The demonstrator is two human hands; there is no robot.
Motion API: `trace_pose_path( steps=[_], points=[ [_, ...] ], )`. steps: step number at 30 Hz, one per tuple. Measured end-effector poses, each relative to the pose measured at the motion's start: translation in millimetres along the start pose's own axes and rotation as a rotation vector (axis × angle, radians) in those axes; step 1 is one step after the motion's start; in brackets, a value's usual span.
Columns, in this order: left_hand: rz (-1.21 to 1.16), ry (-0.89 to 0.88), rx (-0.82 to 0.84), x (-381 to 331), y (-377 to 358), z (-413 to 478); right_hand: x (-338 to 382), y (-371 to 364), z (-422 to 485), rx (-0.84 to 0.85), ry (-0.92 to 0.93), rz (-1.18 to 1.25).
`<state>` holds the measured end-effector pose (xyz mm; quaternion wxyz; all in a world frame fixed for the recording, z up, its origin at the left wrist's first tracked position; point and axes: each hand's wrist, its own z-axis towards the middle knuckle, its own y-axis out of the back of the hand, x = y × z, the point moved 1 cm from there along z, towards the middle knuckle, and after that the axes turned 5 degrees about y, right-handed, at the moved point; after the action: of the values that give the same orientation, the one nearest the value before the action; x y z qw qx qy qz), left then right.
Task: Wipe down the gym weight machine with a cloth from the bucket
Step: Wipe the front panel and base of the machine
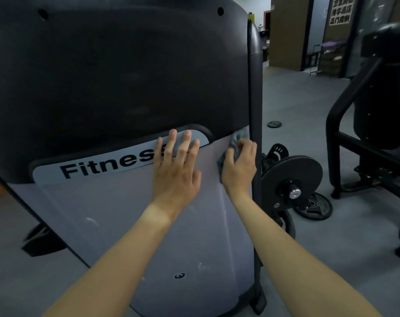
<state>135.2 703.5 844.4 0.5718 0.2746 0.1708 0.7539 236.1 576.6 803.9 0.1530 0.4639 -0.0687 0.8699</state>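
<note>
The weight machine's back shroud fills the view: black plastic above, a grey panel (116, 216) below with a "Fitness" label. My left hand (176, 168) rests flat on the panel over the end of the label, fingers straight and spread. My right hand (239, 165) grips a grey cloth (236, 137) and presses it on the panel's right edge, beside the black upright post (255, 88). Most of the cloth is hidden under that hand. No bucket is in view.
A loaded weight plate on a horn (291, 179) sticks out just right of the post. Two loose plates (314, 207) (274, 124) lie on the grey floor. Another black machine frame (359, 133) stands at the right. Doorways and a sign are at the back.
</note>
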Motion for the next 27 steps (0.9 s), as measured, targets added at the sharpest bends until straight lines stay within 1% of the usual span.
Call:
trace_pose_path(
  steps=[2, 3, 4, 5, 6, 9, 12, 13, 17, 20, 23, 24, 25, 26, 27],
  points=[
    [0.010, 0.000, -0.008, -0.1, -0.2, -0.6, -17.1, 3.4, -10.7, -0.015, -0.173, -0.012],
    [0.015, 0.001, -0.012, -0.4, -0.7, -1.0, -18.1, 4.5, -12.5, -0.016, -0.235, -0.010],
    [0.021, 0.003, -0.016, -1.1, -1.2, -1.1, -14.5, 4.4, -11.4, -0.015, -0.255, -0.014],
    [0.024, 0.007, -0.019, -2.5, -2.2, -0.8, -7.2, 4.1, -8.1, -0.017, -0.233, -0.014],
    [0.019, 0.014, -0.021, -4.0, -3.0, -0.4, 2.5, 3.4, -4.2, -0.018, -0.172, -0.012],
    [-0.012, 0.040, -0.032, -7.1, -5.9, 0.0, 27.9, -1.2, 5.9, 0.029, 0.109, -0.016],
    [-0.023, 0.020, -0.034, -3.0, -7.3, -1.5, 18.7, 0.8, 4.9, 0.057, 0.295, -0.080],
    [-0.022, 0.002, -0.038, -1.1, -7.7, -1.9, 8.0, 2.8, 0.6, 0.058, 0.320, -0.120],
    [-0.016, -0.016, -0.059, 1.3, -7.8, -1.7, -29.4, 6.0, -18.5, 0.015, 0.286, -0.309],
    [-0.006, -0.018, -0.061, -0.2, -9.3, -2.6, -19.2, 0.7, -12.6, -0.034, 0.431, -0.375],
    [0.010, -0.016, -0.049, 0.2, -11.2, -3.4, 3.6, -5.7, -0.6, -0.125, 0.633, -0.372],
    [0.022, -0.017, -0.041, 0.5, -10.9, -3.4, 7.4, -7.7, 1.8, -0.149, 0.667, -0.368],
    [0.027, -0.022, -0.035, 1.2, -10.6, -3.4, 8.2, -9.0, 2.9, -0.170, 0.665, -0.358],
    [0.023, -0.029, -0.031, 2.4, -9.6, -3.6, 6.1, -9.2, 3.3, -0.193, 0.618, -0.329],
    [0.014, -0.038, -0.029, 4.2, -8.2, -3.8, 3.2, -8.5, 2.9, -0.217, 0.529, -0.276]
  ],
)
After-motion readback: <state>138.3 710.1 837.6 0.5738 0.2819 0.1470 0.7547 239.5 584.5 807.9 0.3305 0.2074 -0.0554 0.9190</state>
